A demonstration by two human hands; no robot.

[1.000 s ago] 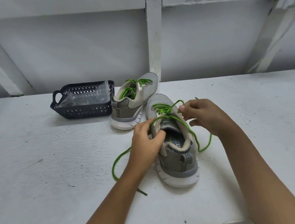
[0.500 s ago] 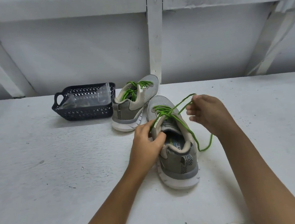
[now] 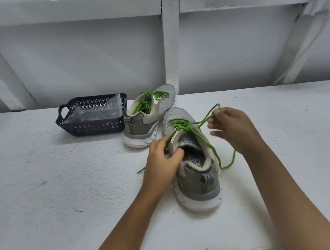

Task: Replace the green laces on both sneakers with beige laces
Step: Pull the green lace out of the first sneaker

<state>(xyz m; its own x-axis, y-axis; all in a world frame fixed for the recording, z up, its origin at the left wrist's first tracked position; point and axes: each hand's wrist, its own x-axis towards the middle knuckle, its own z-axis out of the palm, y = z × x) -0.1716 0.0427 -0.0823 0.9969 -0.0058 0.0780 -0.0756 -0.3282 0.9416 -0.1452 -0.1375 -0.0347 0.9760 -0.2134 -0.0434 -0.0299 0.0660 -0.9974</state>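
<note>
Two grey sneakers with green laces stand on the white table. The near sneaker (image 3: 197, 182) points its heel at me. My left hand (image 3: 161, 163) grips its collar on the left side, thumb inside the opening. My right hand (image 3: 232, 127) pinches a loop of its green lace (image 3: 205, 119), drawn up and to the right of the eyelets. The lace's free end trails down the shoe's right side (image 3: 228, 164). The far sneaker (image 3: 147, 116) stands behind, still laced in green.
A dark perforated basket (image 3: 92, 127) with a clear plastic bag (image 3: 97, 112) inside sits at the back left, touching the far sneaker. A white wall with a post (image 3: 172, 44) and diagonal braces rises behind the table. The table's front edge runs close to my forearms.
My right hand has drawn the green lace loop up and out to the right. The lace tail on the left has been pulled in, only its tip showing. My left hand stays on the collar.
</note>
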